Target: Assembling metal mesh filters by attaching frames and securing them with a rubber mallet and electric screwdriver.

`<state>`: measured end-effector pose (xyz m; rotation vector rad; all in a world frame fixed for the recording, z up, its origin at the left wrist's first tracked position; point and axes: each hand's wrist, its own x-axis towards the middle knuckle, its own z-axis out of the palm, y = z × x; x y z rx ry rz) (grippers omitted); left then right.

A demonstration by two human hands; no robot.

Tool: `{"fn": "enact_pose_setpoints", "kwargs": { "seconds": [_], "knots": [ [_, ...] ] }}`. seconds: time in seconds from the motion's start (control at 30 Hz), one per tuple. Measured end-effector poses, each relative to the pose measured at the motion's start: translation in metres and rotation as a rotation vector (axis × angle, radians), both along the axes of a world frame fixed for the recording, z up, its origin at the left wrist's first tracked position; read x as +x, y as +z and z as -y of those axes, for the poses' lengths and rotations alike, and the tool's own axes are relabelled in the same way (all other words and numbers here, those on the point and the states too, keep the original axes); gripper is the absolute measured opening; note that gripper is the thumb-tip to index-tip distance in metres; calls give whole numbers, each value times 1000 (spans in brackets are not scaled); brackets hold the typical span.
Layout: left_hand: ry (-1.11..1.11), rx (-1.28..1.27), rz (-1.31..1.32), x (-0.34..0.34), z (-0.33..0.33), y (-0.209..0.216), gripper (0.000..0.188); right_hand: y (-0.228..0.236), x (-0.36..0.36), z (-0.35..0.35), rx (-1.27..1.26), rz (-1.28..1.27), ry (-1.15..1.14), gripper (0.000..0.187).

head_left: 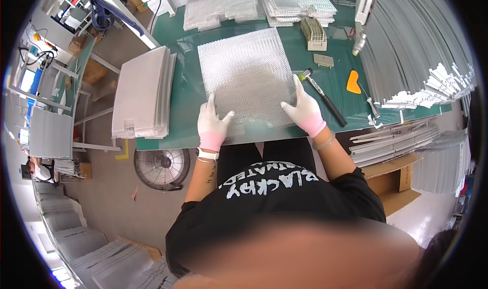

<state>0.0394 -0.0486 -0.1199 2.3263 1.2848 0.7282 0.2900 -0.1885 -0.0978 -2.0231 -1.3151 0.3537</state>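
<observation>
In front of me on the green tabletop is a silvery honeycomb mesh sheet [246, 60], roughly rectangular. My left hand [212, 126], in a white glove with a pink cuff, grips its left edge near the close corner, index finger along the side and thumb over the top. At the right edge my right hand [307, 110], gloved the same way, holds it with the thumb on the mesh. The other fingers are partly hidden. Just right of that hand lies a hammer [325, 96] with a black handle and a greenish head.
Stacked pale sheets [142, 93] stand at left; mesh stacks [221, 6] lie at the back. Beige clip-like blocks [313, 34], a single block [324, 60], an orange piece [353, 82] and a screwdriver [373, 107] are on the right. Long grey strips [417, 45] pile beyond. A fan [162, 169] is below left.
</observation>
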Motion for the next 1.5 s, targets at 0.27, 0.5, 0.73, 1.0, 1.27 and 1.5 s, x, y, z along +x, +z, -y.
{"fn": "enact_pose_setpoints", "kwargs": {
  "seconds": [0.27,0.5,0.73,1.0,1.27,1.5],
  "knots": [
    [44,-87,-167,4,-15,-20,82,-33,5,-17,-193,151,19,83],
    [34,-52,-199,2,-22,-27,82,-33,8,-21,-227,110,31,74],
    [53,-176,-186,8,-21,-10,84,-37,18,-23,-232,203,61,75],
    [-263,18,-493,-1,-62,-7,87,-22,132,-63,-59,388,-149,51],
    [-47,169,-384,-3,21,20,82,-48,200,-28,-116,331,-285,56],
    [-476,-1139,301,-66,120,-61,20,4,27,33,438,-305,-171,39]
  ]
}}
